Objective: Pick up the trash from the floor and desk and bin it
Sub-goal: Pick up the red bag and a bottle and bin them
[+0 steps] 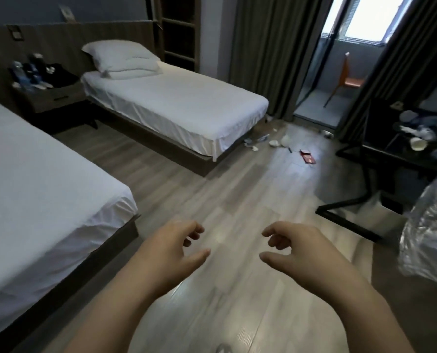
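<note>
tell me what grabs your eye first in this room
The left hand and right hand hover empty in the foreground over the wood floor. Beyond them, litter lies scattered by the foot of the far bed, a red packet among it. At right, a dark desk is piled with clutter.

glossy wood floor (237,200), white cloth bedsheet (181,103)

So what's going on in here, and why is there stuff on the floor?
A person is about to tidy a bedroom. The left hand and right hand are held out in front, empty, fingers loosely curled. Nothing is picked up yet. A red packet and white scraps lie on the wooden floor by the foot of the far bed. A tipped paper cup lies on the cluttered black desk to the right.
</note>
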Demonstrator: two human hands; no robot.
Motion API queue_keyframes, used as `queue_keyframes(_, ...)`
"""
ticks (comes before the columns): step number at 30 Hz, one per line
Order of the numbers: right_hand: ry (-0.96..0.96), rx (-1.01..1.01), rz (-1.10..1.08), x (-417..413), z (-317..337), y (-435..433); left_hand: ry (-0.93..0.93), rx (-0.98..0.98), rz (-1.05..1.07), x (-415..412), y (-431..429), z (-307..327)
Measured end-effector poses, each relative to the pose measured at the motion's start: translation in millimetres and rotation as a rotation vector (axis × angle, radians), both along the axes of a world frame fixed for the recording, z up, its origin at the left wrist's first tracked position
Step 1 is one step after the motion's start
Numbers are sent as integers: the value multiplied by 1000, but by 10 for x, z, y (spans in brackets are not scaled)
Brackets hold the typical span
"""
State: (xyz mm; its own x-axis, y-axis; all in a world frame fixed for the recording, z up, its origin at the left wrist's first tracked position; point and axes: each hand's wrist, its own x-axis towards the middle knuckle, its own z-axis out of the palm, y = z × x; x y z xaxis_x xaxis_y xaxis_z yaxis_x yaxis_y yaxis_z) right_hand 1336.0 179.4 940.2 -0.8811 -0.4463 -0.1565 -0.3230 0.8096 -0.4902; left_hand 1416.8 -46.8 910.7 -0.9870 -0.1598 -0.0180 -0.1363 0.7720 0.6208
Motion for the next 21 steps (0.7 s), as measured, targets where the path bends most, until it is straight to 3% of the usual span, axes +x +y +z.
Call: queue_keyframes(21, -18, 9, -214, -3167, -83, 264, -10, -41, -241, -3752, 168, -45)
